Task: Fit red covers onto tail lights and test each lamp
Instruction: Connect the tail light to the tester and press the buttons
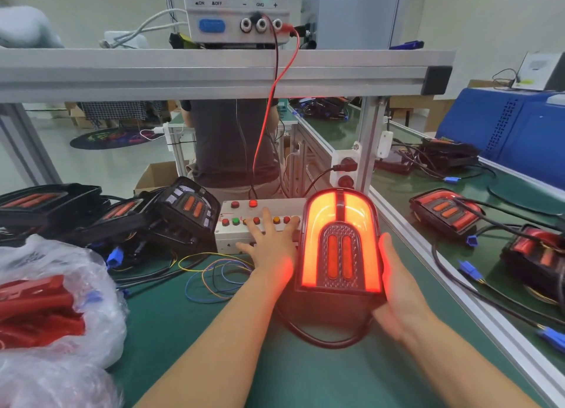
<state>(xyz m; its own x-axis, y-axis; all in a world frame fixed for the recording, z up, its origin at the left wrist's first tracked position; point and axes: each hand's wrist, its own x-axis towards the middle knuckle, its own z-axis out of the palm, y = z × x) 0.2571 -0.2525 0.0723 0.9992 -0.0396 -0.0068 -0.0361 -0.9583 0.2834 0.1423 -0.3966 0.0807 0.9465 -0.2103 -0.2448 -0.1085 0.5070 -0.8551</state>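
Lit tail light (339, 242) stands long-axis away, cradled in the right hand (397, 297); left hand (272, 242), fingers spread, presses the button box (241, 227) just beside it.

2 bare forearms come up from the bottom edge, one on each side, and no sleeve, cuff, watch, band or glove shows on either, so nothing worn is in view. The left hand (270, 248) is bare, with 5 fingers in view and short nails; no ring shows. The right hand (397, 297) is bare as well, seen mostly as palm and thumb, its other fingers hidden. Red light tints the inner edge of each hand and the wrists beside it. Upper arms, shoulders and the torso lie outside the frame.
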